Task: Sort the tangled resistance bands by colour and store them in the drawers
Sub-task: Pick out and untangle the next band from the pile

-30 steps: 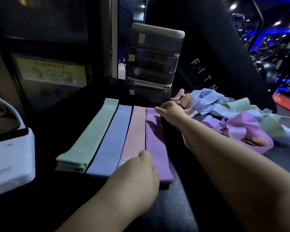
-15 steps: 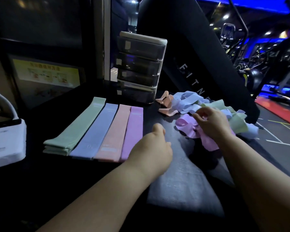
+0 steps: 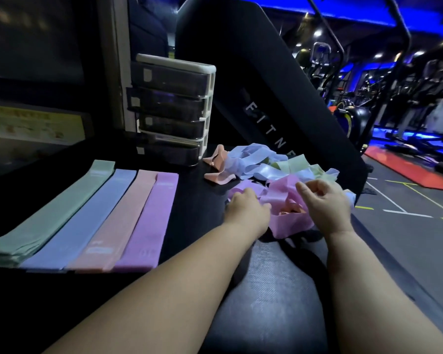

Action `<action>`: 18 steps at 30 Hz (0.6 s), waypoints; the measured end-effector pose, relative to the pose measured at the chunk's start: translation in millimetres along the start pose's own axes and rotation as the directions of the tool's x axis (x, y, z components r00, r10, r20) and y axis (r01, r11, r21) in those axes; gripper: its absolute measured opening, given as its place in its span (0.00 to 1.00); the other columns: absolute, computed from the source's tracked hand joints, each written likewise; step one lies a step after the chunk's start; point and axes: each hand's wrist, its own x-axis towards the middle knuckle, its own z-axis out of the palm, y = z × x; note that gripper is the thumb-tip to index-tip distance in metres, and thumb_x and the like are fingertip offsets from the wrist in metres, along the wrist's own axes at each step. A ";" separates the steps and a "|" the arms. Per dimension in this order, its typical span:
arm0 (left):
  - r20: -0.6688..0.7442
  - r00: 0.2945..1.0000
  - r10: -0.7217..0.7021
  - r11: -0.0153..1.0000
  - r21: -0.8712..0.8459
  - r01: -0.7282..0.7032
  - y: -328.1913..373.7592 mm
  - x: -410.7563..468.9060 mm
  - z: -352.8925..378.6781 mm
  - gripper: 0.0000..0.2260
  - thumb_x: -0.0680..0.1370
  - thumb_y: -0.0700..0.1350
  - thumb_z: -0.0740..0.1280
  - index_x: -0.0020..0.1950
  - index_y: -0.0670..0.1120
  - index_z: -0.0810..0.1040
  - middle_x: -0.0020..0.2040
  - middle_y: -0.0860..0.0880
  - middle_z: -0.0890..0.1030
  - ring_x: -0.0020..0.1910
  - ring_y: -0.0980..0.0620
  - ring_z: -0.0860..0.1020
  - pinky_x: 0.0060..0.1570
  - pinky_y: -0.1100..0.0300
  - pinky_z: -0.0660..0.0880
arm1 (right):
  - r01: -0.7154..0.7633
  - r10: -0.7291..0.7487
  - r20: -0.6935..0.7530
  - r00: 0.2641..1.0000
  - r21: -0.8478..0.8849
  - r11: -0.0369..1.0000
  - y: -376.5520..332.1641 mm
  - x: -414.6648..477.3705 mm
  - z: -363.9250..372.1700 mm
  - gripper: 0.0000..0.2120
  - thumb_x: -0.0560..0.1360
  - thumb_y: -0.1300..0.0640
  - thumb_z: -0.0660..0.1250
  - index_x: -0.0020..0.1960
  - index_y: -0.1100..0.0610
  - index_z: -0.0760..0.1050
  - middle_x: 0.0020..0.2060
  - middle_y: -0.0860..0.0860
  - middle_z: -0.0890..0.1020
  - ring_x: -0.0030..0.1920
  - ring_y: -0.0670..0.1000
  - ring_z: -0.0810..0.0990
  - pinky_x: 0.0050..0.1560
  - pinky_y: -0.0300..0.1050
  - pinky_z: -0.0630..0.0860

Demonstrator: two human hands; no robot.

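Your left hand and right hand have left the sorted row for the tangled pile, fingers curled at its purple band, grip unclear: untangling resumes.

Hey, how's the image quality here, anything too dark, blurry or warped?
Head view: dim, with blue gym lights glowing behind; the sorted bands smear at their near ends, and the yellow poster is blurred. Wide-angle bending warps the edges; the left hand and right hand at the tangled pile read clearly.
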 end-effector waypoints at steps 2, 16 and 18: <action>-0.006 1.000 -0.025 0.999 -0.038 0.024 0.1 10.8 6.0 0.21 0.80 0.54 0.62 0.67 0.42 0.70 0.66 0.42 0.73 0.64 0.40 0.73 0.63 0.48 0.72 | 0.003 -0.004 -0.009 1.000 -0.046 0.999 -1.0 4.0 1.2 0.06 0.74 0.48 0.71 0.43 0.51 0.80 0.43 0.52 0.78 0.54 0.55 0.76 0.55 0.46 0.68; -0.057 0.998 0.021 0.934 -0.355 -0.040 -16.6 15.3 9.6 0.05 0.78 0.47 0.67 0.43 0.48 0.79 0.47 0.48 0.83 0.47 0.47 0.78 0.50 0.58 0.74 | -0.208 0.206 0.072 0.976 0.023 0.978 11.5 17.1 18.8 0.21 0.72 0.46 0.73 0.63 0.51 0.79 0.54 0.52 0.83 0.57 0.54 0.80 0.61 0.53 0.76; -0.016 1.000 0.004 0.901 -0.433 -0.011 -19.0 12.7 7.5 0.06 0.77 0.46 0.66 0.41 0.47 0.78 0.39 0.50 0.80 0.41 0.49 0.75 0.45 0.58 0.72 | -0.173 0.170 0.042 0.985 0.094 0.980 5.0 15.2 15.7 0.11 0.72 0.51 0.74 0.54 0.48 0.82 0.48 0.49 0.84 0.50 0.51 0.81 0.56 0.50 0.78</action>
